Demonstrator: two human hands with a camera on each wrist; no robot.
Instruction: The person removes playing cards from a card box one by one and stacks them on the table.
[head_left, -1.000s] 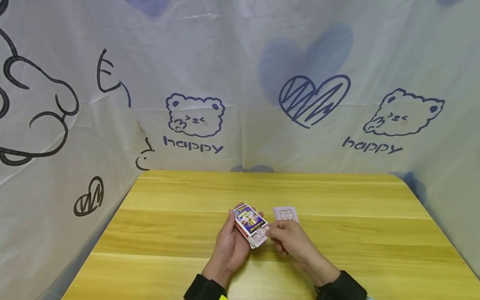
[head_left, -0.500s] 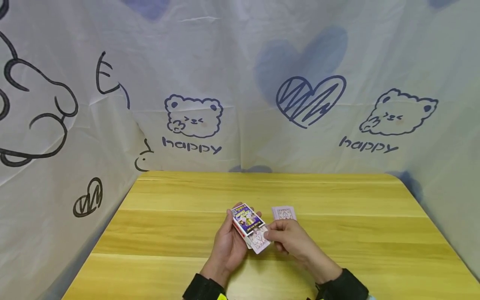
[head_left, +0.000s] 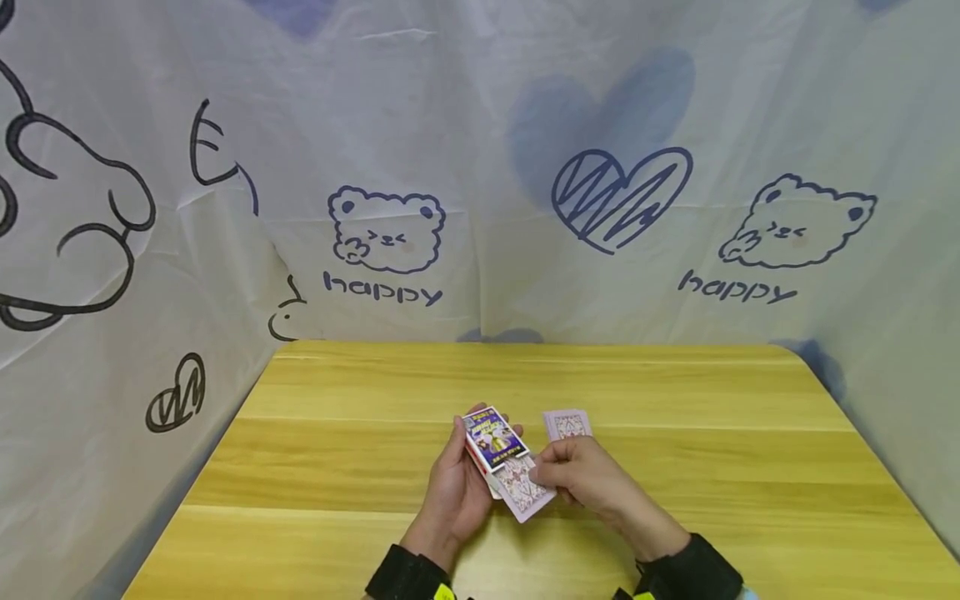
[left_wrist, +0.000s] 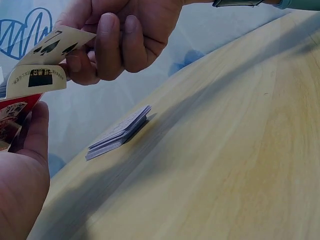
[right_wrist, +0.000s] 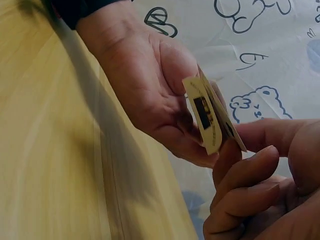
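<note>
My left hand (head_left: 459, 493) grips a purple-fronted playing card box (head_left: 492, 435) from beneath, its open end facing toward me. Partway out of that end sticks a playing card (head_left: 522, 490), patterned back up. My right hand (head_left: 588, 475) pinches the card between thumb and fingers. From below, the left wrist view shows the card's face (left_wrist: 54, 46) with a 7 and black spades, above the box's white flap (left_wrist: 37, 81). Whether more than one card is pinched, I cannot tell. Beyond my right hand a stack of playing cards (head_left: 567, 423) lies back up on the table.
The wooden table (head_left: 337, 467) has its far edge against a whitish cloth (head_left: 480, 150) with drawn bears and hearts. The cloth also hangs along the left and right sides.
The card has slid farther out of the box, toward me and to the right, in my right hand's pinch. My left hand and the box stay nearly in place.
</note>
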